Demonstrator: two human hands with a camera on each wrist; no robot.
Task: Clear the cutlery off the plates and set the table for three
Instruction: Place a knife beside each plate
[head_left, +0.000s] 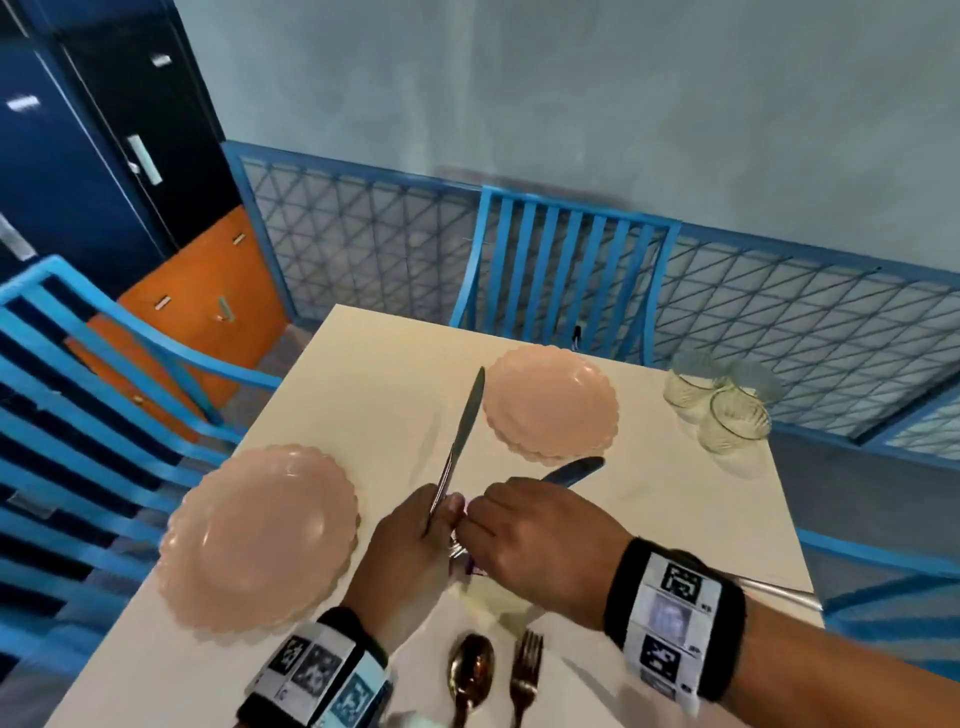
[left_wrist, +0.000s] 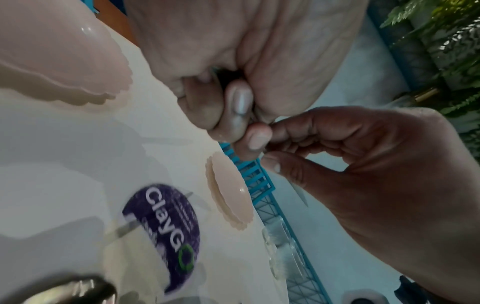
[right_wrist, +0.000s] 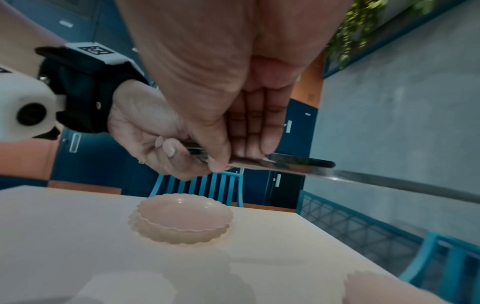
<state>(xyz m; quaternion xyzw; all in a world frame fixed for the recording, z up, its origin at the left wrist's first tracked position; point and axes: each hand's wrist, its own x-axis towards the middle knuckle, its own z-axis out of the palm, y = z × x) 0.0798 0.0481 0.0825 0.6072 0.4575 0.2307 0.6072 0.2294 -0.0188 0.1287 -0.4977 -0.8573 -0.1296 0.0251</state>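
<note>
Over the cream table (head_left: 363, 395), my left hand (head_left: 447, 514) grips the handle of a steel knife (head_left: 462, 441) whose blade points away toward the far plates. My right hand (head_left: 475, 519) meets it and pinches a second knife (head_left: 571, 470), blade pointing right; in the right wrist view its blade (right_wrist: 298, 162) sticks out past my thumb. A stack of pink scalloped plates (head_left: 260, 540) lies at the left, another stack (head_left: 550, 405) farther back. No cutlery lies on either. A spoon (head_left: 470, 670) and a fork (head_left: 524, 670) lie at the near edge.
Three ribbed glasses (head_left: 722, 405) stand together at the far right corner. Blue slatted chairs stand at the left (head_left: 104, 415) and at the far side (head_left: 566, 270). A purple round sticker (left_wrist: 166, 236) is on the tabletop under my hands.
</note>
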